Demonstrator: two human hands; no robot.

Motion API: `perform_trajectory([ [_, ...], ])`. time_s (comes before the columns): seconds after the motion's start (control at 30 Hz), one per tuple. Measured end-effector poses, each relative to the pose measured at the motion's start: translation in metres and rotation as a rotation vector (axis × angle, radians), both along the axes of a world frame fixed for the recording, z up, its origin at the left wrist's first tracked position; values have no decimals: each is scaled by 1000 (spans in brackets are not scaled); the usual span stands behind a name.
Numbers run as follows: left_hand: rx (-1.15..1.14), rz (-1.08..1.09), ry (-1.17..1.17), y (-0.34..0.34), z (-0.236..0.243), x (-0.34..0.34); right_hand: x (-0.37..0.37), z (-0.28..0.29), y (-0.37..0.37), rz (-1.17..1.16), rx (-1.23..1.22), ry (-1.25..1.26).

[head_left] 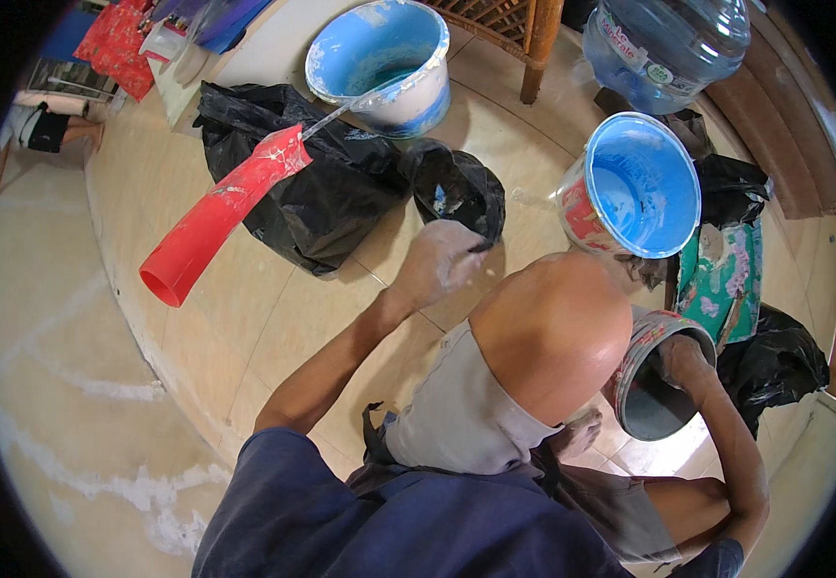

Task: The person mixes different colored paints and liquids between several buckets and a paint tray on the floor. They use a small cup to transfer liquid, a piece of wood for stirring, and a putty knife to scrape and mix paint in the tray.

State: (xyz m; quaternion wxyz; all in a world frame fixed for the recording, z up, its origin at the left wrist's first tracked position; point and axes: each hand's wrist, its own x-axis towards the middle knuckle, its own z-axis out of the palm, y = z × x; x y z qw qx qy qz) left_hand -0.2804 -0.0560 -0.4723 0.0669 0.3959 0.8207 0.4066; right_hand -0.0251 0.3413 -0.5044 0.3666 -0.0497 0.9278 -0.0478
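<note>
My left hand (437,260), dusted white, has its fingers closed on the rim of a small black plastic container (452,173) with dark, smeared insides, standing just above my bent knee. My right hand (686,364) reaches into a tilted grey-lined bucket (644,414) beside that knee; its fingertips are hidden inside. A blue-lined bucket (641,183) stands upper right of the knee. A wide blue-and-white tub (377,34) sits further up. A red tube (196,231) on a metal rod lies tilted across a black plastic bag (307,207) to my left.
A water jug (668,53), wicker furniture (529,48) and a stained green board (717,279) are around the tiled floor. Another black bag (774,366) lies at right. A low table (245,63) holds items at upper left. A person (42,130) is at the far left.
</note>
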Motion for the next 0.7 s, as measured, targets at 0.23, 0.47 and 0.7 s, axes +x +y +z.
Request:
perform_trajectory([
  [0.23,-39,-22,125,11,-6,12,-8,11,-11,-11,20,-74],
  [0.47,-23,309,197,0,-8,-4,-11,12,-13,-14,31,-81],
  [0.7,308,328,-330,28,28,-20,-24,28,-27,-145,64,-98],
])
